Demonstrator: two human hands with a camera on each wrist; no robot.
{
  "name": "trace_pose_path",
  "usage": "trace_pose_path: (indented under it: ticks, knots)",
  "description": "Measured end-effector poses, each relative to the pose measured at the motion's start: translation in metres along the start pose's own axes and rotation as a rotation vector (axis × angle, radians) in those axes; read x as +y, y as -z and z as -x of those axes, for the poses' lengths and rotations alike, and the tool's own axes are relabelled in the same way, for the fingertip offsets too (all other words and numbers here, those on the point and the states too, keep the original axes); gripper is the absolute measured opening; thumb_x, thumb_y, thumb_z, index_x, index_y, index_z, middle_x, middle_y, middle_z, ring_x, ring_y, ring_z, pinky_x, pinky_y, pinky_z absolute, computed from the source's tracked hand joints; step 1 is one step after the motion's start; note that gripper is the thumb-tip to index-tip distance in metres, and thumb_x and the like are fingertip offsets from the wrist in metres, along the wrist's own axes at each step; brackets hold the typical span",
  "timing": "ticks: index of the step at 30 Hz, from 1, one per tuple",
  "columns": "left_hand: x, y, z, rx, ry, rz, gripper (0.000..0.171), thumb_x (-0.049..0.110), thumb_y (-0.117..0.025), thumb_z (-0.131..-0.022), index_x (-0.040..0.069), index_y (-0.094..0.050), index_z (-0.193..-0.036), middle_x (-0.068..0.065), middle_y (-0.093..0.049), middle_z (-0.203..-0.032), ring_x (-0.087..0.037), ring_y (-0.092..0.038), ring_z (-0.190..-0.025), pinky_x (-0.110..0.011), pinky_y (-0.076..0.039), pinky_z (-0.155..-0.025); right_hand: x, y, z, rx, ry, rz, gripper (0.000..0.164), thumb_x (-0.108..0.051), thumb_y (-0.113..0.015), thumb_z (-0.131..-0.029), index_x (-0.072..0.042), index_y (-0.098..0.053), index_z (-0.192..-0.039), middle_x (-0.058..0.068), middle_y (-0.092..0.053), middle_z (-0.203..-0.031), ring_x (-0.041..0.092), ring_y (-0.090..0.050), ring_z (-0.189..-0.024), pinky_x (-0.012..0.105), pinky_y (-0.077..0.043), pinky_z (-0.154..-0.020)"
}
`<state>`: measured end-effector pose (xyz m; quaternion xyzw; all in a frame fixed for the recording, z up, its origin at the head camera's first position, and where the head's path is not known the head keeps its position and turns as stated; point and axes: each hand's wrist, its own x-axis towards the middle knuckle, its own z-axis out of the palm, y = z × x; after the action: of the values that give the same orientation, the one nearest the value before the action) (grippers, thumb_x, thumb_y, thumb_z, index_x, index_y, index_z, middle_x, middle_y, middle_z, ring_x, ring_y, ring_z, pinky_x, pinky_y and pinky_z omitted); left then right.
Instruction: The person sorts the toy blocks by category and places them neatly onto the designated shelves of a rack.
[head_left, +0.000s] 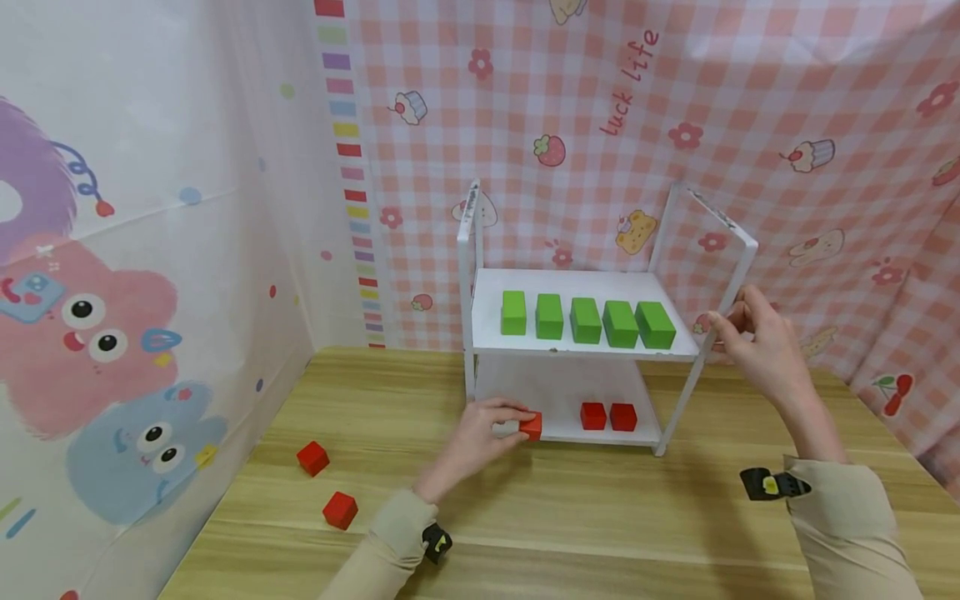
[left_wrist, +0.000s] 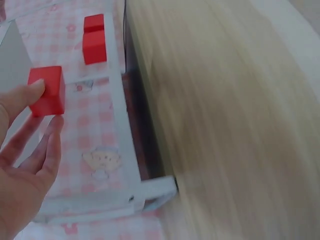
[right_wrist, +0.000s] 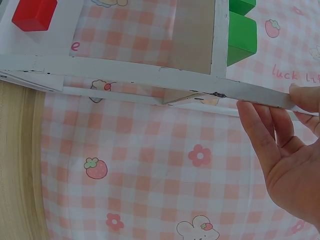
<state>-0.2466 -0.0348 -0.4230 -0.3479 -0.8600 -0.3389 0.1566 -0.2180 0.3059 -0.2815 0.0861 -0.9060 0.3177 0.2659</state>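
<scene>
My left hand (head_left: 486, 431) pinches a red block (head_left: 531, 427) between thumb and fingers at the front of the lower shelf (head_left: 562, 385). Whether that block touches the shelf I cannot tell. To its right, two red blocks (head_left: 593, 416) sit side by side on the same shelf. My right hand (head_left: 765, 346) grips the front right post (head_left: 722, 312) of the white two-tier rack, thumb on one side and fingers on the other. Along the upper shelf (head_left: 562, 282) stands a row of several green blocks (head_left: 586, 321).
Two loose red blocks lie on the wooden table (head_left: 585, 517) at the left, one farther back (head_left: 312, 458) and one nearer (head_left: 341, 510). Behind the rack hangs a pink checked cloth (head_left: 450, 142). A white cartoon-printed cloth (head_left: 217, 100) covers the left side.
</scene>
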Motion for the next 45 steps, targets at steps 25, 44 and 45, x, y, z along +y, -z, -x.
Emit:
trace_pose_path:
  ticks: [25, 44, 45]
  knots:
    - [0.007, -0.062, -0.039, 0.030, 0.059, -0.082, 0.021, 0.013, -0.073, -0.083, 0.011, -0.075, -0.103, -0.006, -0.072, -0.109, -0.017, -0.067, -0.103, -0.023, -0.054, -0.087, -0.001, 0.000, 0.000, 0.010, 0.015, 0.012, 0.024, -0.021, -0.055, -0.097, -0.004, -0.040, -0.089, 0.009, -0.054, -0.071, -0.003, -0.049, -0.056, 0.023, -0.034, -0.042]
    - [0.008, -0.069, -0.039, 0.003, 0.128, -0.078, 0.021, 0.012, -0.070, -0.085, 0.009, -0.074, -0.106, -0.008, -0.070, -0.113, -0.018, -0.066, -0.103, -0.021, -0.054, -0.085, 0.000, 0.000, 0.000, 0.004, 0.020, -0.002, 0.024, -0.024, -0.053, -0.097, -0.003, -0.041, -0.093, 0.011, -0.056, -0.073, -0.004, -0.051, -0.058, 0.022, -0.037, -0.043]
    - [0.008, -0.068, -0.039, 0.006, 0.125, -0.079, 0.021, 0.012, -0.070, -0.085, 0.009, -0.074, -0.106, -0.008, -0.070, -0.113, -0.018, -0.066, -0.103, -0.021, -0.054, -0.085, 0.000, 0.000, 0.000, 0.003, 0.019, -0.002, 0.025, -0.024, -0.053, -0.097, -0.003, -0.041, -0.092, 0.011, -0.056, -0.073, -0.005, -0.051, -0.058, 0.022, -0.038, -0.043]
